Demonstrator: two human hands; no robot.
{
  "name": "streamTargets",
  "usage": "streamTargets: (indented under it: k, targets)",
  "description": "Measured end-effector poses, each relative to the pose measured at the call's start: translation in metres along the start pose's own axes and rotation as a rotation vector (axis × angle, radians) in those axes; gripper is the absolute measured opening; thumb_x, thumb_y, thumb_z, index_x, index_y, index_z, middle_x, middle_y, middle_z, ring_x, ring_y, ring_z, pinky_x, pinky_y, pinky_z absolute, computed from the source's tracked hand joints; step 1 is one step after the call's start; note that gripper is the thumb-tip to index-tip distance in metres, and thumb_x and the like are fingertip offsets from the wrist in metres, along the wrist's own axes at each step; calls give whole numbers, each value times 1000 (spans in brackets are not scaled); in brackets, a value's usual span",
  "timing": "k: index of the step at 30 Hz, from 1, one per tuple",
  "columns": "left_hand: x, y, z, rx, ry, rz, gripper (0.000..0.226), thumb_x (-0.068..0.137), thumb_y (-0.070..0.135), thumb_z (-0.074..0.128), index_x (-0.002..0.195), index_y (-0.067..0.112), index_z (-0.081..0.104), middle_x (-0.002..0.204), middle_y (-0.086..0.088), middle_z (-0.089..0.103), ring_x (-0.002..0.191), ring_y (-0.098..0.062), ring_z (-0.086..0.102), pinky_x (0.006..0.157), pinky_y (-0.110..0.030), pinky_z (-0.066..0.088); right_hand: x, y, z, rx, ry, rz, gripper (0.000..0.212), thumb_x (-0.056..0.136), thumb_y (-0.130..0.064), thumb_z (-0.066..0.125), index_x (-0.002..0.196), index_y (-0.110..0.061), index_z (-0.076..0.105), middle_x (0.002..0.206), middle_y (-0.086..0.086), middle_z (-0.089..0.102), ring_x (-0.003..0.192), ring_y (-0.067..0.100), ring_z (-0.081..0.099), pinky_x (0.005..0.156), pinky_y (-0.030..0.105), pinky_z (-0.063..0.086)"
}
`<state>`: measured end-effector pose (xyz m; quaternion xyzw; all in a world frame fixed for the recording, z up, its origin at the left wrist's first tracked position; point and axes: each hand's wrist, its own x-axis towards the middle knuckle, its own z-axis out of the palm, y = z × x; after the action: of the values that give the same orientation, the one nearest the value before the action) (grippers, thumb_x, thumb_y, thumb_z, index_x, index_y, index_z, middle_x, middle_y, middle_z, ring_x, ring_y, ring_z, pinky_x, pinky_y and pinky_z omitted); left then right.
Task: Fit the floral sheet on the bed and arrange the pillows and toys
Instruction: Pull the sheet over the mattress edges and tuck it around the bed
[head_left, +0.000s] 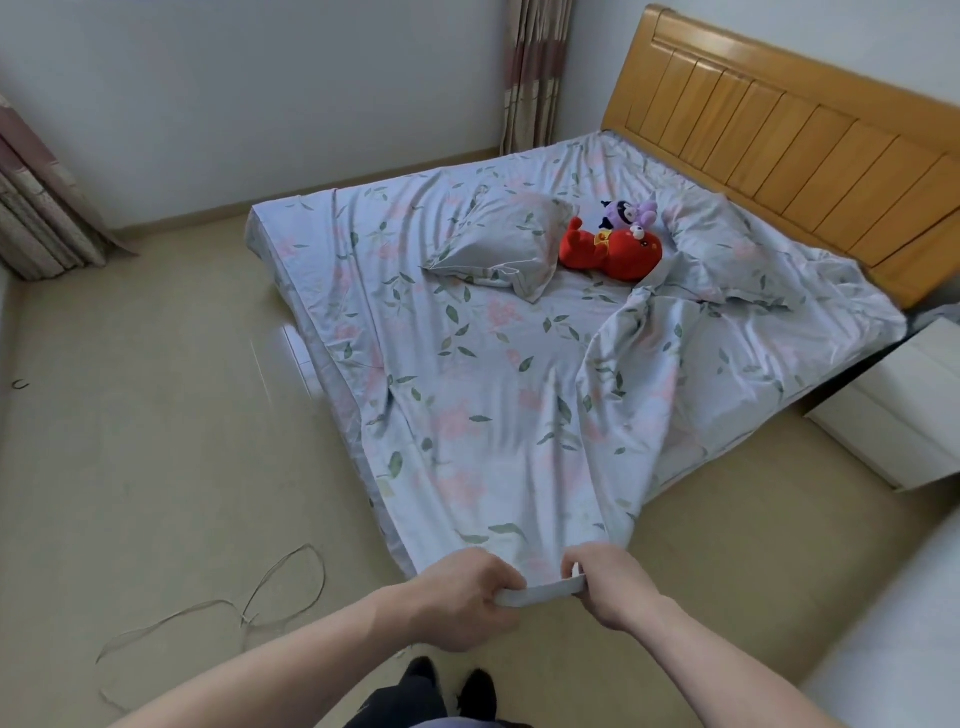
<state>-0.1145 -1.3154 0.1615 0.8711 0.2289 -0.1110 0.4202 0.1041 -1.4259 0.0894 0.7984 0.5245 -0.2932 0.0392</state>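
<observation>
A pale blue floral sheet (467, 395) covers the bed and is drawn off its near corner toward me. My left hand (462, 597) and my right hand (610, 587) both grip the sheet's white corner hem, held taut between them above the floor. Two pillows in matching floral cases lie on the bed: one (498, 247) left of centre, one (727, 249) by the headboard. Between them lie a red plush toy (613, 249) and a purple plush toy (628, 213). A ridge of bunched sheet runs from the toys toward my right hand.
A wooden headboard (810, 140) stands at the right. A white nightstand (904, 405) sits beside the bed. Curtains hang at the left (36, 208) and at the back (535, 73). A thin cord (270, 587) loops on the beige floor at my left. My feet (452, 686) are below.
</observation>
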Motion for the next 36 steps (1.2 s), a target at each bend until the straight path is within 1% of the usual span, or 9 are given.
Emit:
streamTargets:
  k: [2,5,8,11,14,16,19,25,36]
  targets:
    - [-4,4,-6,-39,-12,25,23,83,23,51,68,9,42,58,-6,43,54,-13,45,56,-41,43,0,-2,2,-44,14,58,18,89,-17,50,83,-34,49,94,-9,51,97,25,59,77,33,41]
    - [-14,1,-20,-138,-7,44,22,85,20,53,70,7,44,58,-4,40,51,-13,39,52,-36,36,-3,3,-10,-194,22,181,28,91,-12,48,71,-28,35,92,-5,52,108,25,59,112,41,30]
    - [-26,-7,-36,-148,10,53,21,86,19,51,69,8,47,58,-4,39,50,-12,36,51,-31,32,0,27,-29,-324,16,322,21,95,-17,52,81,-32,46,103,-4,65,119,20,57,122,54,12]
    - [-37,-20,-50,-157,21,35,23,82,20,51,61,17,43,57,0,37,52,-12,33,51,-30,29,5,52,-50,-447,-58,415,15,97,-19,51,104,-32,54,121,-2,66,125,21,52,120,57,13]
    - [-43,-38,-52,-79,-16,-38,24,77,30,51,61,14,41,57,-1,33,53,-14,29,51,-32,26,8,63,-69,-458,-44,360,19,94,-13,47,95,-32,51,117,2,65,122,23,50,117,50,23]
    - [-43,-51,-48,14,-53,-113,20,73,24,49,63,11,38,57,-1,31,54,-17,26,52,-34,25,15,65,-75,-417,4,250,16,92,-15,43,83,-28,47,106,6,63,110,27,53,97,40,37]
    - [-43,-71,-38,153,-140,-256,14,70,19,54,65,9,46,56,-1,34,54,-18,27,51,-34,26,18,64,-77,-365,7,79,26,96,-24,43,71,-23,39,81,0,47,85,28,46,72,37,36]
    - [-32,-84,7,242,-394,-546,15,73,34,73,75,22,65,63,4,54,56,-15,48,51,-27,37,35,73,-79,-348,-48,-237,36,98,-29,45,66,-22,29,70,-6,39,76,21,44,66,36,30]
    - [34,3,131,267,-520,-788,20,80,36,78,82,18,68,84,-1,67,83,-26,63,74,-37,51,56,129,-115,-305,-62,-591,42,104,-42,40,68,-22,35,63,-4,44,64,21,45,55,31,30]
